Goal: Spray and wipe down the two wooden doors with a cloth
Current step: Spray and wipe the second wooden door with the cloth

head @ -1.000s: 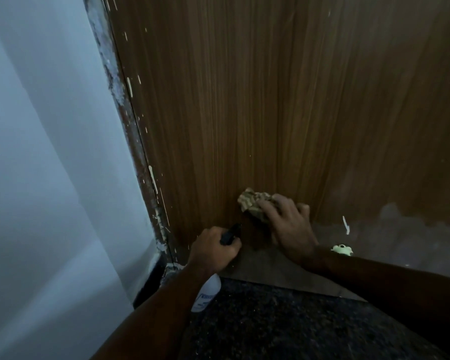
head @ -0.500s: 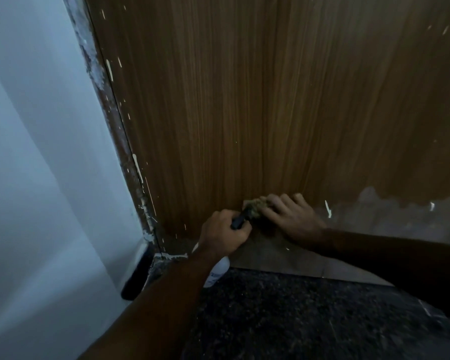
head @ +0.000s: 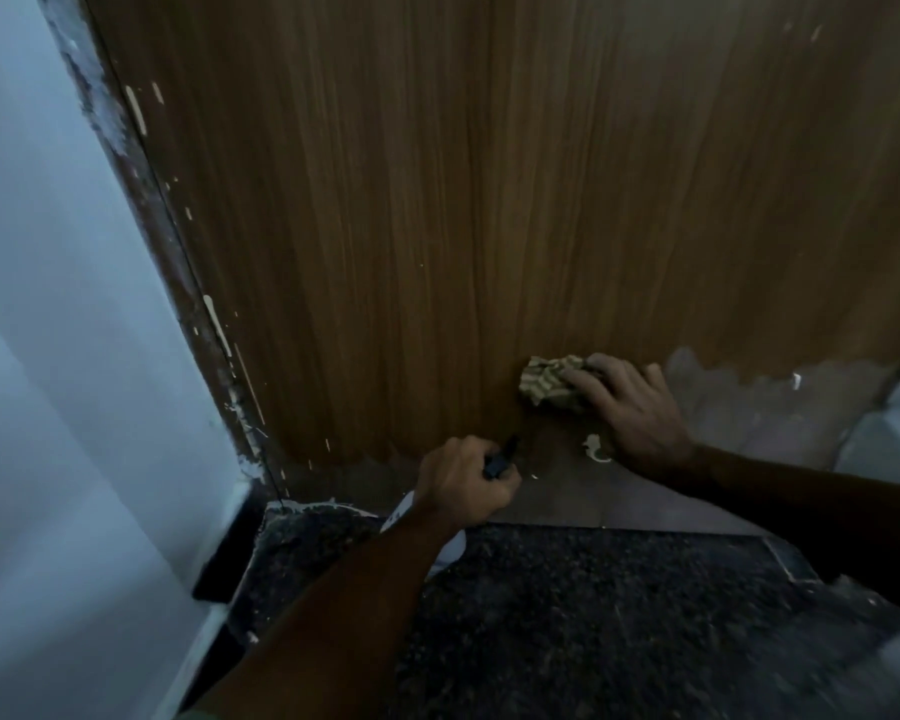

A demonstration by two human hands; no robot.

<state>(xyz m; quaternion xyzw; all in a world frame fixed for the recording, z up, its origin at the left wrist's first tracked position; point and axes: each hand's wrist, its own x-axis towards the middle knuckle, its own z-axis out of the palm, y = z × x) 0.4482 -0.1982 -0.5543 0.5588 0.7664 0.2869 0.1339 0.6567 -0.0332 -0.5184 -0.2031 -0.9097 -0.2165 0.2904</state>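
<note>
The cloth [head: 552, 380] is a crumpled striped rag, pressed against the wooden door [head: 489, 200] way down near its bottom edge, right above the patch where the veneer has worn off. The right hand [head: 632, 407] sits on it with fingers spread fairly flat, pushing it into the wood rather than pinching it. It looks soft and light, so I'd guess it bunches and slides easily; a flat palm over the whole wad seems the best hold. Below and left of the cloth, the left hand [head: 463, 485] is curled tight around a spray bottle [head: 500, 459], black nozzle poking out toward the door, white body hidden under the wrist. Further left of the cloth is the paint-flecked door frame [head: 178, 283], then a pale wall [head: 48, 304]. Speckled dark floor [head: 593, 615] underneath.
</note>
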